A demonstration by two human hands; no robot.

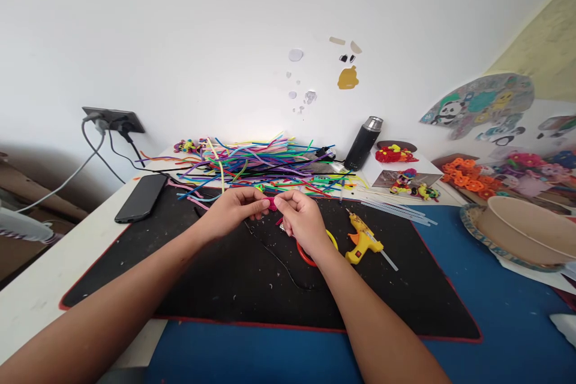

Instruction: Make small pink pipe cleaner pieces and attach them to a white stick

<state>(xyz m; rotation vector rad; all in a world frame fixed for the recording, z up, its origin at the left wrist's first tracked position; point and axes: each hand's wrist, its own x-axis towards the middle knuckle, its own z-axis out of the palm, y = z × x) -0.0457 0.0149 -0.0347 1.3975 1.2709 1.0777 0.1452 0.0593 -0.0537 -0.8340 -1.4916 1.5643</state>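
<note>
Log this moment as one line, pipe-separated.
left hand: pinching pink piece | right hand: pinching same piece | glue gun: on black mat

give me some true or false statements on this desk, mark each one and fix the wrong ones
1. The left hand and the right hand both pinch a small pink piece. True.
2. The yellow glue gun lies on the black mat. True.
3. The right hand grips the yellow glue gun. False: the gun lies apart from both hands.
4. A phone lies to the left of both hands. True.
5. The phone is white. False: it is black.
</note>
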